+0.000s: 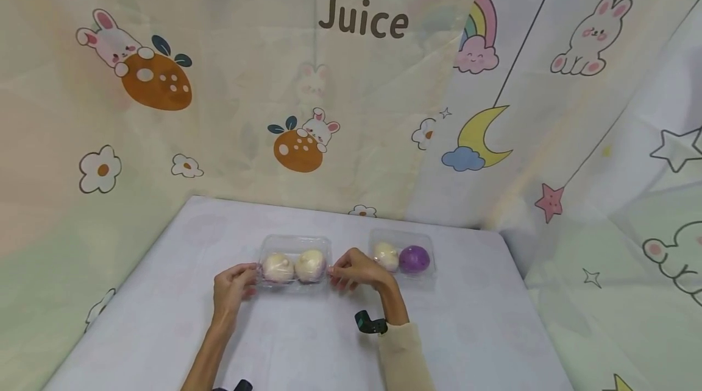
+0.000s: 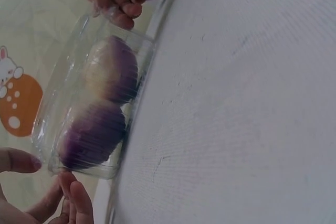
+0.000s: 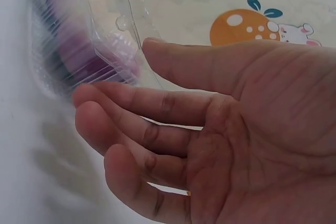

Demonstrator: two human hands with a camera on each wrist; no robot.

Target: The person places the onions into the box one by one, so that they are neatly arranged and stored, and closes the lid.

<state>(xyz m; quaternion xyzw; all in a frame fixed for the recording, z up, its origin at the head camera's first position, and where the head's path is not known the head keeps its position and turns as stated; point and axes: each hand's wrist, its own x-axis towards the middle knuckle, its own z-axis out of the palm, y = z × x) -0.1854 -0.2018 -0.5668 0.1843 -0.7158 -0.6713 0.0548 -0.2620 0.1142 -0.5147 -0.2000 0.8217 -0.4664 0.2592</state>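
A clear plastic clamshell box [image 1: 294, 287] sits on the table in front of me, holding two round cream-and-purple pieces [image 1: 278, 268] that look like buns. At its left end my left hand [image 1: 230, 291] pinches the edge between thumb and fingertips. My right hand [image 1: 359, 270] holds the opposite end, its thumb [image 3: 173, 64] at the clear lid's rim and its fingertips [image 3: 86, 95] by the box's lower side. The left wrist view shows the box's long side, with the purple sides of both pieces [image 2: 94, 135] behind ribbed plastic.
Just right of my right hand stands a second clear box [image 1: 403, 236] with one cream round piece [image 1: 386, 256] and one solid purple round piece [image 1: 414, 259]. The white table [image 1: 466, 330] ends at a printed curtain [image 1: 230, 153] behind and at both sides.
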